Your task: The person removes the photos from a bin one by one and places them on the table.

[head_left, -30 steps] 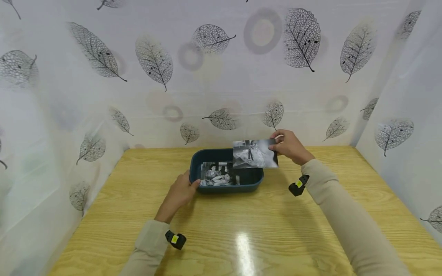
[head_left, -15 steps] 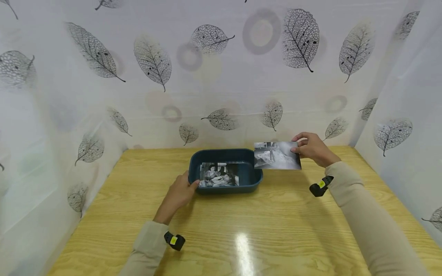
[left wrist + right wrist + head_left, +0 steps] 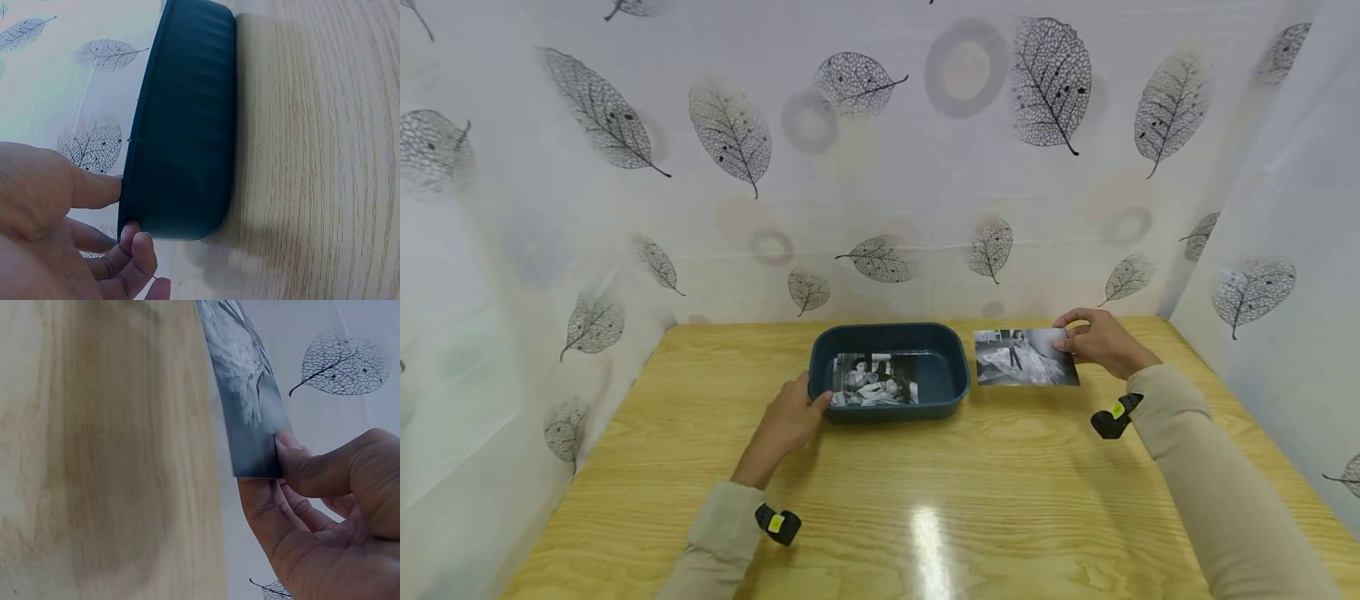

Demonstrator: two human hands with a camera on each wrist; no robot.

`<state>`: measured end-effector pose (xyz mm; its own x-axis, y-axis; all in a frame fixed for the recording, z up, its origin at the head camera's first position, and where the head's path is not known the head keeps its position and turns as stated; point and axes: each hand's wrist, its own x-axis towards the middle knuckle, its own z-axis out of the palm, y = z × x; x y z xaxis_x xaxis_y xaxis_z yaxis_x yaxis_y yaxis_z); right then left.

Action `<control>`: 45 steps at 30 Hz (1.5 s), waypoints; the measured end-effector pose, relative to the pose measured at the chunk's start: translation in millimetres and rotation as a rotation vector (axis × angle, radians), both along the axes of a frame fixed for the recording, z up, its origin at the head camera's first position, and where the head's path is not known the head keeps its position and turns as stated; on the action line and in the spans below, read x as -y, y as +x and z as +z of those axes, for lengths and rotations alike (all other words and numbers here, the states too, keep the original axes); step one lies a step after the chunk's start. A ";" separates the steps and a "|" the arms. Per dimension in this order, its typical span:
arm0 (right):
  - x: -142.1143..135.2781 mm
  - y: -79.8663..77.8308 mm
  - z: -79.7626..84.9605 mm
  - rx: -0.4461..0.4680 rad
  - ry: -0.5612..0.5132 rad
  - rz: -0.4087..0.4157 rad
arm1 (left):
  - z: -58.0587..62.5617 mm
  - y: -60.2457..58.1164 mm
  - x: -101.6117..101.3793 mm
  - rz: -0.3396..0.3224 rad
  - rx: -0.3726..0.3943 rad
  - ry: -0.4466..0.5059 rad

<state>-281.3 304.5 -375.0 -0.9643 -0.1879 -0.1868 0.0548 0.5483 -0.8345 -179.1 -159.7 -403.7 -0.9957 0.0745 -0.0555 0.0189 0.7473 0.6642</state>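
In the head view, the left hand (image 3: 784,423) grips the left end of a dark blue tub (image 3: 891,412), its fingertips partly hidden behind the wall. A black-and-white photo print (image 3: 874,380) lies inside. Just right of the tub, the right hand (image 3: 1103,342) pinches a second black-and-white photo (image 3: 1021,358) by its right end, over the wooden table (image 3: 850,500).

In the left wrist view, the tub's outer wall hides its inside; its far end is cut off.

In the right wrist view, the thumb presses the second photo's face; its far end is out of frame.
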 end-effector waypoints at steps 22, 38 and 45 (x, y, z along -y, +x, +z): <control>23.4 5.0 -52.2 -0.164 0.192 -0.009 | -0.2 -0.4 -0.5 -0.005 -0.005 -0.007; 28.0 6.8 -59.7 -0.266 0.332 -0.008 | -1.0 -0.7 -0.1 -0.002 -0.007 0.002; 28.4 4.3 -62.9 -0.268 0.344 0.003 | -0.3 -0.2 0.8 0.007 0.005 0.004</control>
<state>-277.0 276.1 -437.9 -0.9867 -0.1615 0.0175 -0.1408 0.7969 -0.5874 -179.3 -160.5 -404.0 -0.9959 0.0681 -0.0600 0.0107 0.7446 0.6674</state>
